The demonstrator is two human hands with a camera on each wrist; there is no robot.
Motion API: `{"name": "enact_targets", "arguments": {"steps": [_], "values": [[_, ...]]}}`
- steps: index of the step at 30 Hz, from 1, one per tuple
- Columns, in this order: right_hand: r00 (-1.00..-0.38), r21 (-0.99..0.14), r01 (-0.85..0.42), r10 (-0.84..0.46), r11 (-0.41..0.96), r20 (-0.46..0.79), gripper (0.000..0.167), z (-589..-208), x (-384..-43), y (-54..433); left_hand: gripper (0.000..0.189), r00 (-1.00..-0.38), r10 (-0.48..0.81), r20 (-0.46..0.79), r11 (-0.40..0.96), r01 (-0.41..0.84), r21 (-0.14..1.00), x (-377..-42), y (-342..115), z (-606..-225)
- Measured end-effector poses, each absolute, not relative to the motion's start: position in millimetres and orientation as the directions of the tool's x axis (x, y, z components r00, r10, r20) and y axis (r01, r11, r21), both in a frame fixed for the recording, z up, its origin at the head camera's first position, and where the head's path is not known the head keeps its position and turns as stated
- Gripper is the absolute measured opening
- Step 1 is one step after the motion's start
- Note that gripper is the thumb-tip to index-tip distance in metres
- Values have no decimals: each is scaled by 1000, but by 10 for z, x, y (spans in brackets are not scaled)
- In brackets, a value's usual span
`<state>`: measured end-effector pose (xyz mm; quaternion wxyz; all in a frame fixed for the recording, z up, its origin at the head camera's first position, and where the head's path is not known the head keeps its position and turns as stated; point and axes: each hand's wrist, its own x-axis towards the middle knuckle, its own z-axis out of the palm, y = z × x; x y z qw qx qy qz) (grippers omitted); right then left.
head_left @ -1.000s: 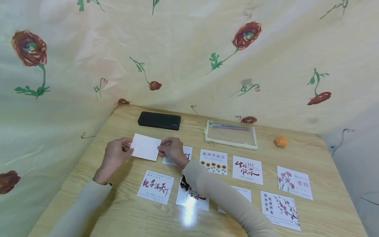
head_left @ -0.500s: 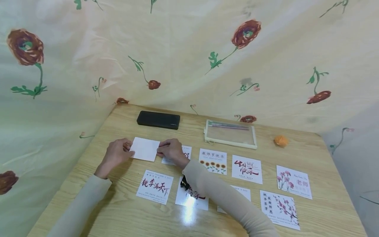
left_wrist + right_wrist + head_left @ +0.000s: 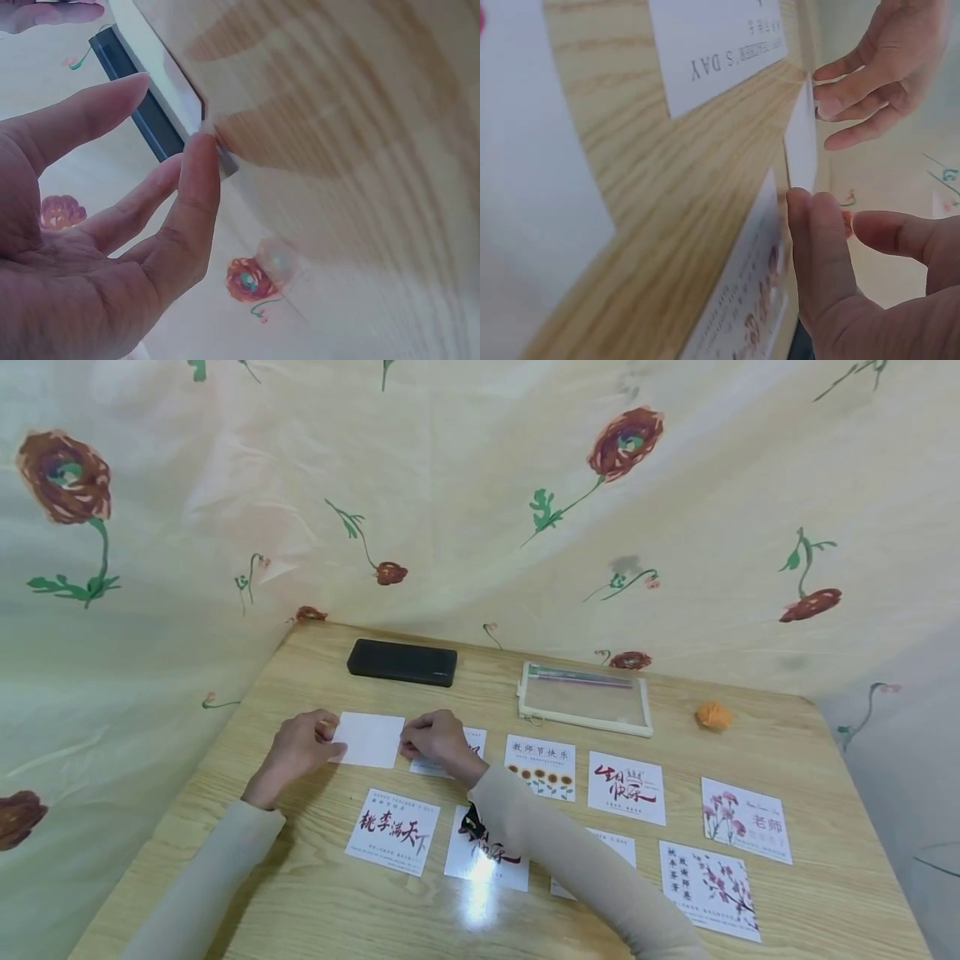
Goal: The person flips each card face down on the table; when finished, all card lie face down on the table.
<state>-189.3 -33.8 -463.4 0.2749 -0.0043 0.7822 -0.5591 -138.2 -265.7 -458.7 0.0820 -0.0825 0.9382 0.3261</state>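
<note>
A blank white card (image 3: 369, 741) lies on the wooden table, between both hands. At its left edge is my left hand (image 3: 298, 750), thumb apart from the fingers; in the left wrist view the fingertips (image 3: 199, 154) touch its corner. My right hand (image 3: 442, 742) is at the card's right edge, and the right wrist view shows its thumb spread from two extended fingers (image 3: 826, 232) right at the card's end. Beneath the right hand, a printed card (image 3: 474, 740) is partly hidden. A card with red calligraphy (image 3: 392, 832) lies nearer the front.
More printed cards lie in two rows, among them a sunflower card (image 3: 540, 767), a birthday card (image 3: 627, 787) and a blossom card (image 3: 709, 890). The right sleeve covers parts of some. Behind are a black case (image 3: 402, 662), a clear zip pouch (image 3: 585, 700) and an orange ball-like object (image 3: 713, 716).
The white card has gone from being held tilted up between both hands to lying flat on the table. The fingers of both hands have loosened from its edges.
</note>
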Motion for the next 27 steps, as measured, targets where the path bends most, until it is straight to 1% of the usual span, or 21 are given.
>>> {"name": "enact_targets", "arguments": {"steps": [4,7,11,17,22,27], "values": [[-851,-892,255,-351,374,-391,27,-4570,-1868,-219,45,-986,-79,-147,793,-151,590,-1377,-2628,-4568],[-852,-902,258,-360,345,-381,31,-4510,-1872,-107,45,-996,-53,-78,798,-89,596,-1382,-2573,-4550],[-857,-900,278,-337,335,-390,33,-4432,-1886,61,45,-999,-20,-25,752,-31,658,-1396,-2467,-4522],[-869,-895,316,-284,313,-406,37,-4374,-1877,353,47,-996,48,-74,667,-23,744,-1425,-2242,-4493],[-869,-887,328,-264,324,-418,42,-4379,-1829,572,45,-985,137,-107,634,4,773,-1450,-2082,-4501],[-868,-885,324,-267,335,-419,51,-4406,-1760,739,48,-969,183,-167,602,-24,798,-1453,-1939,-4554]]}}
